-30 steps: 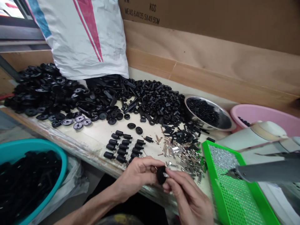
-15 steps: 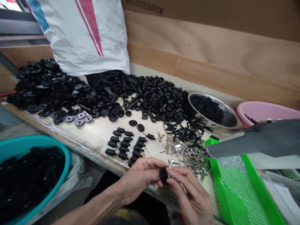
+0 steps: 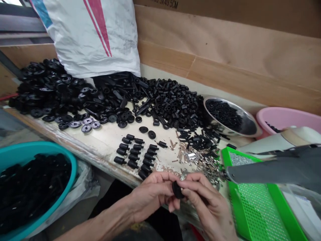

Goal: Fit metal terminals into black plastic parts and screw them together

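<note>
Just over the table's front edge, a small black disc is pinched between my two hands. My left hand grips it from the left with thumb and fingers. From the right, the fingertips of my right hand press against its face. A small shiny metal piece shows right above the right fingertips; I cannot tell whether it is held. Beyond my left hand, short black cylinders with thin tips lie in rows. Loose metal strips are scattered beyond my right hand.
Black parts are heaped along the back, below a white sack. A steel bowl, a pink basin and a green perforated tray stand right. A grey arm-like object overhangs the tray. A teal tub is lower left.
The disc has turned so that more of its face shows, while both hands keep hold of it. The grey arm-like object at right has swung lower, and the view has shifted slightly.
</note>
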`<state>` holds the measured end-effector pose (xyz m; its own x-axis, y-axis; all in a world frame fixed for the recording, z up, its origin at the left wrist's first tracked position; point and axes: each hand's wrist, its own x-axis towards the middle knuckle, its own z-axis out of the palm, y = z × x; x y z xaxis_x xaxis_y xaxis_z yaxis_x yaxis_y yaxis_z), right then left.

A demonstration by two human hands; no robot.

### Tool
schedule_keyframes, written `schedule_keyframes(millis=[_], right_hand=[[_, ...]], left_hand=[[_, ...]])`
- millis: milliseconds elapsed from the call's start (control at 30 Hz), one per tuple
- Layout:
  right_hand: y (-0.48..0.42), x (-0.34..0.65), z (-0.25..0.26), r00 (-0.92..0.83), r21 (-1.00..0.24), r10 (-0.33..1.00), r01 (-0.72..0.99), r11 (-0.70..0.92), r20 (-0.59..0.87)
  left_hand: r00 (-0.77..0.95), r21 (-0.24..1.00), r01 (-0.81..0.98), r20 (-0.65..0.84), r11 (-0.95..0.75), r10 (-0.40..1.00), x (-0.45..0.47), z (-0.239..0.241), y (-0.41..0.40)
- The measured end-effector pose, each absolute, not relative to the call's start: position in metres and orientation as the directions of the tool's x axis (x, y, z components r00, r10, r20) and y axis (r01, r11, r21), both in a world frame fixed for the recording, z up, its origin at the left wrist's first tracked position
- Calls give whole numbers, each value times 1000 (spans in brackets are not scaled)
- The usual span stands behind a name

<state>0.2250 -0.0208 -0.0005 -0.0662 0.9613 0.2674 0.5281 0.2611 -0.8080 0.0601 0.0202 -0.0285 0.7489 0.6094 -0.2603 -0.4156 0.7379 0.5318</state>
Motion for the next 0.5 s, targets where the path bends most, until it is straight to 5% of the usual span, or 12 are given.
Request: schedule_keyframes(millis=[500], right_hand=[[-28,221,-26,46,-922,987,368,124,151]], left_hand=[[646,657,-392,-302,644,701,61,-30,22]])
